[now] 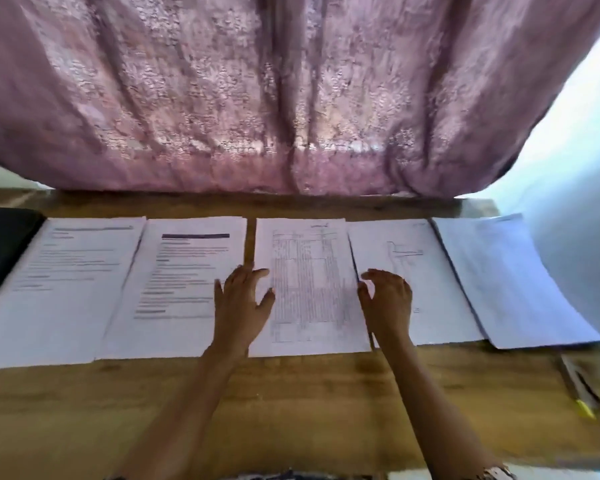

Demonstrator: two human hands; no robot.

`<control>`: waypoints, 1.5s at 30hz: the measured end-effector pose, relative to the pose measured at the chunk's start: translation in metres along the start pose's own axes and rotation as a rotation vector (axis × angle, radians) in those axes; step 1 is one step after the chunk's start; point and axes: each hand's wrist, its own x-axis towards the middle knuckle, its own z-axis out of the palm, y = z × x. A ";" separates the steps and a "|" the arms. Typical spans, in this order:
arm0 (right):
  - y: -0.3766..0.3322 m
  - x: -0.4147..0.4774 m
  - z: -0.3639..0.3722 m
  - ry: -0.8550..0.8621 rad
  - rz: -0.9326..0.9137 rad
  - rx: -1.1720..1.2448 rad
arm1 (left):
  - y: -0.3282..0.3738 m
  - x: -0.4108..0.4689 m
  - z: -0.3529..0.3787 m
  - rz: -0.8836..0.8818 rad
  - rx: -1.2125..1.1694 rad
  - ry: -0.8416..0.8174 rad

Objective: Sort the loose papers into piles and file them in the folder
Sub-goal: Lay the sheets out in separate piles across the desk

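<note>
Several paper piles lie side by side on the wooden table (291, 393). From the left: a text page pile (59, 289), a pile with a dark heading bar (174, 289), a table-printed pile (309, 271), a pile with a small diagram (420, 265), and a plain pile (510, 282). My left hand (243, 303) lies with spread fingers at the left edge of the table-printed pile. My right hand (388, 299) hovers with loosely bent fingers at that pile's right edge, holding nothing. A black folder (0, 244) sits at the far left.
A pink curtain (291, 98) hangs just behind the table's far edge. Pens (582, 393), one with a yellow tip, lie near the table's right edge. Bare wood runs along the front of the table.
</note>
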 end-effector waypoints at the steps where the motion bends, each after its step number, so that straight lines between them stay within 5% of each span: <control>1: 0.026 0.007 -0.015 0.008 0.071 -0.053 | 0.023 -0.001 0.015 0.050 -0.032 -0.048; 8: 0.160 0.032 -0.082 -0.163 0.244 -0.383 | 0.194 -0.002 0.113 0.277 -0.211 -0.331; 17: 0.183 0.039 -0.099 -0.290 0.003 -0.340 | 0.294 0.012 0.171 0.061 -0.360 -0.368; 24: 0.197 0.053 -0.109 -0.168 0.007 -0.224 | 0.308 0.027 0.178 -0.127 -0.371 -0.375; 29: 0.198 0.052 -0.126 -0.180 -0.053 -0.206 | 0.320 0.040 0.174 -0.354 -0.763 -0.450; 34: 0.192 0.047 -0.130 -0.314 -0.041 0.165 | 0.308 0.044 0.156 -0.435 -0.824 -0.368; 38: 0.199 0.063 -0.124 -0.027 0.140 0.345 | 0.269 0.042 0.116 -0.402 -0.835 -0.234; 42: 0.169 0.075 -0.109 -0.327 0.472 0.795 | 0.207 0.042 0.063 -0.445 -0.829 -0.154; 45: 0.121 0.068 -0.081 -0.449 0.445 0.886 | 0.159 0.047 0.029 -0.438 -0.733 -0.089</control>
